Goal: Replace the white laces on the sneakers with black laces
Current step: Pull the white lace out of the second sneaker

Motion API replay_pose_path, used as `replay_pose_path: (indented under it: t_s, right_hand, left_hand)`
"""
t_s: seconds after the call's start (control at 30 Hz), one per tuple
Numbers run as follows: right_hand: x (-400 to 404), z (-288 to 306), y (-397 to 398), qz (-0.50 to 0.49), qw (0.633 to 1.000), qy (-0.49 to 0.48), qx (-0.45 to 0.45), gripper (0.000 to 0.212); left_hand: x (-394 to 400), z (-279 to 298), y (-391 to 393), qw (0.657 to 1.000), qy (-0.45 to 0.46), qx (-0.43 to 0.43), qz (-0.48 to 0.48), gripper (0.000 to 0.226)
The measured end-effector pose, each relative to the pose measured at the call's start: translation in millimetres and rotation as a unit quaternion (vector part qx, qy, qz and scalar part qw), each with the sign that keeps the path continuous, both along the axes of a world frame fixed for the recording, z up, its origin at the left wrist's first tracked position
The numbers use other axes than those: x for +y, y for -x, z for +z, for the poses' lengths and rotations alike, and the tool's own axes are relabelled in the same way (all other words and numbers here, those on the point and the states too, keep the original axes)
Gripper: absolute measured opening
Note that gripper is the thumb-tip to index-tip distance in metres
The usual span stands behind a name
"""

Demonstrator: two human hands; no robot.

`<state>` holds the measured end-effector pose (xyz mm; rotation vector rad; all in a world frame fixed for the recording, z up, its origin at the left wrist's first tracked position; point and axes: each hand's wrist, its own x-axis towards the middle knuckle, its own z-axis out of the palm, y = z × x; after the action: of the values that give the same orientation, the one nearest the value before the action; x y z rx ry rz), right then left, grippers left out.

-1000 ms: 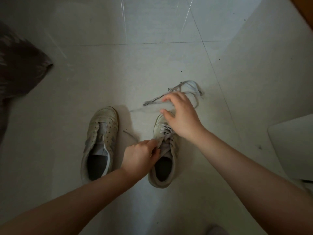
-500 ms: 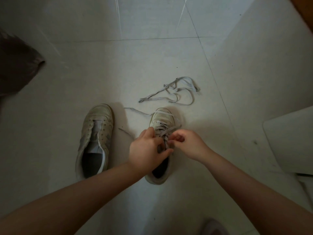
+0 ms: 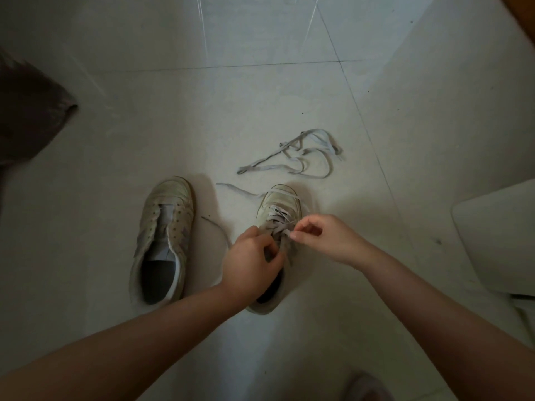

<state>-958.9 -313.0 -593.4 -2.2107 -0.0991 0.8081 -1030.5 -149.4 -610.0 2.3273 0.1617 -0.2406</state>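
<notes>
- Off-white, scuffed leather on the left sneaker (image 3: 165, 227), with a pale grey tongue, grey side stripes and a dark grey insole.
- Same worn off-white on the right sneaker (image 3: 279, 209), threaded with a white lace (image 3: 278, 217).
- Greyish white on the loose lace (image 3: 301, 157), dulled in dim light.
- Pale grey-white floor tiles (image 3: 260, 96), thin dark grout lines.
- Dark brown, possibly patterned, on the blurred cloth (image 3: 26, 117).

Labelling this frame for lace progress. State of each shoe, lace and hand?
left shoe: unlaced, upright on floor
right shoe: partly laced, white lace in it
loose lace: out, lying tangled beyond the shoes
left hand: gripping the right shoe's upper
right hand: pinching the white lace
</notes>
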Motion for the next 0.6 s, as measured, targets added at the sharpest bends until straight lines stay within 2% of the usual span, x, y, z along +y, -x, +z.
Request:
replay_pose_path:
  t_s: [0.07,0.17,0.3,0.37,0.47,0.6]
  right_hand:
    - [3,-6,11,0.001,1.000,-0.013,0.007,0.006]
    - [8,-11,15,0.003,1.000,-0.017,-0.023,0.011]
    - [2,-6,-1,-0.144,0.986,-0.042,-0.075,0.013]
    - [6,-5,6,-0.170,0.981,-0.037,-0.088,0.006]
    - [10,-12,27,-0.188,0.980,-0.022,-0.061,0.011]
    - [11,-21,37,-0.167,0.985,-0.026,0.033,0.012]
  left_hand:
    - [0,-2,-1,1.000,0.012,0.002,0.008,0.018]
    - [0,-3,0,1.000,0.028,0.005,0.004,0.019]
    - [3,-3,-1,0.999,0.043,0.003,-0.009,0.018]
    - [5,-4,-2,0.999,0.041,-0.002,-0.018,0.017]
    - [4,-5,-2,0.999,0.043,-0.007,-0.015,0.016]
    - [2,-6,-2,0.999,0.040,-0.013,-0.010,0.017]
